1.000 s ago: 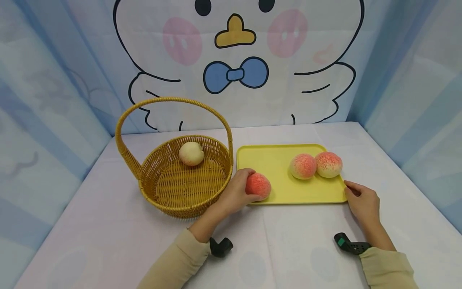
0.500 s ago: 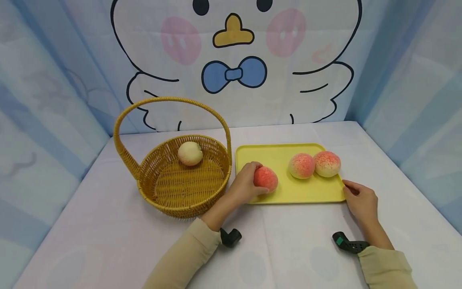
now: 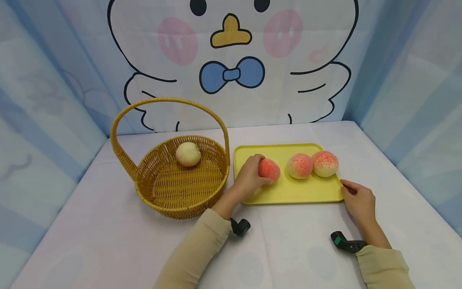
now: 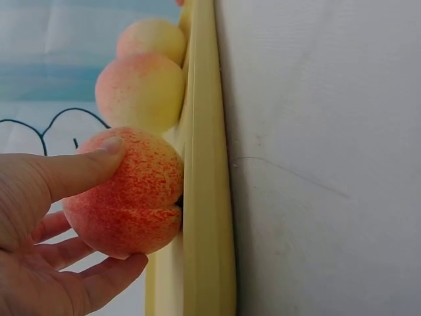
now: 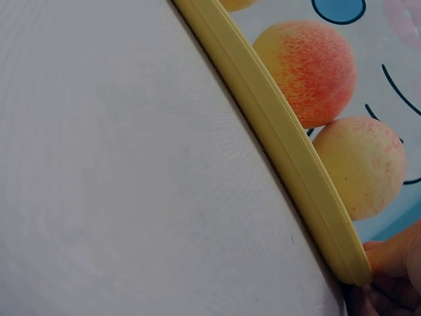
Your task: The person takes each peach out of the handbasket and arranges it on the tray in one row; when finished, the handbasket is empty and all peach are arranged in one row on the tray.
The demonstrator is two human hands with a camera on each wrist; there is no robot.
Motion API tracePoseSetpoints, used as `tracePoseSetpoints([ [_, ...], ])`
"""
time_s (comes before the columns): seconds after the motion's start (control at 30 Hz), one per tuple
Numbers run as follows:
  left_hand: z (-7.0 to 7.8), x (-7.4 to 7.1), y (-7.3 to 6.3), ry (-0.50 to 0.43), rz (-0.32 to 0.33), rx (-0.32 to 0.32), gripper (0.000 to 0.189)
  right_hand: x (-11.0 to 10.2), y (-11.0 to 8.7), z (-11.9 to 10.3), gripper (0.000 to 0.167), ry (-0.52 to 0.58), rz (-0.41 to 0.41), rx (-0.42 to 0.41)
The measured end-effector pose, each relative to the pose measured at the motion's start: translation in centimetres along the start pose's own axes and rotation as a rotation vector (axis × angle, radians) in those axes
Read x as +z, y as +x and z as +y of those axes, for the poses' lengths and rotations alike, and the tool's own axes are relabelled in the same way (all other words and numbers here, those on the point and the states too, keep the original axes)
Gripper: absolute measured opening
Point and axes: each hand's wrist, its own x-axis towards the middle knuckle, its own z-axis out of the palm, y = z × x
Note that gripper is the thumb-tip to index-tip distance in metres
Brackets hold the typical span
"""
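Head view looks forward-down; closer wrist views share the tray [image 3: 294, 192].

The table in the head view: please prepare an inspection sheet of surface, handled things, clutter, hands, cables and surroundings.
Surface: white cloth with creases and faint spots.
Things: red peach over the left part of the yellow tray, contact unclear; two pinkish peaches side by side on its right part; upright wicker basket left of the tray, one pale peach inside.
Clutter: nothing seen.
Hands: left hand holds the red peach; right hand pinches the tray's near right corner.
Cables: nothing seen.
Surroundings: cartoon backdrop behind, blue-and-white curtains at both sides.
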Motion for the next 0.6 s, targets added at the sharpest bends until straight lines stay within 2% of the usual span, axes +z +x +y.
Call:
tracePoseSetpoints([
  [0.3,0.7,0.6,2.0,0.033,-0.012,-0.015,0.064,-0.2,0.0,0.0,0.036,0.000,0.002,-0.010],
  [0.6,1.2,1.0,3.0,0.061,-0.031,-0.044,0.063,0.0,0.0,0.0,0.036,-0.002,-0.001,-0.020],
])
